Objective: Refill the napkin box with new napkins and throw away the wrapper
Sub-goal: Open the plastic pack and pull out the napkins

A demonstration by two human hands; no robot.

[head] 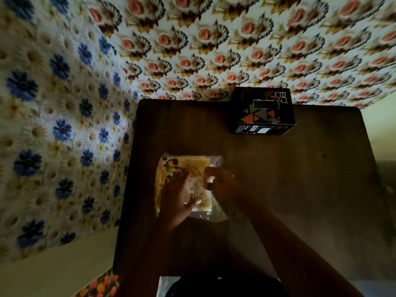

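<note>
Two hands on one napkin pack [182,168], mid-table, dim light. Left hand [179,198] lies flat and open, palm down, fingers stretched forward and slightly spread across the top of the pack, pressing it to the dark wooden table [300,189]. Left forearm runs up from the bottom edge, angled a little right of vertical. Right hand [218,183] sits at the pack's right edge, fingers curled in and pinched on the clear wrapper [217,160] there; exact finger contact is hard to read in the shadow. Right forearm comes in diagonally from the lower right corner, crossing the table. The two hands are close together, nearly touching over the pack.

Pack is yellow with a printed figure at its far left corner, sealed in plastic with loose clear film showing at the far right and near edges. It lies flat, left of the table's centre, nearer the person than the box.

Napkin box [262,111] is black with orange and grey triangles, standing at the table's far edge against the wall, well apart from the pack and hands. Its top slot shows dark.

Floral wall coverings [235,39] behind and to the left of the table.
</note>
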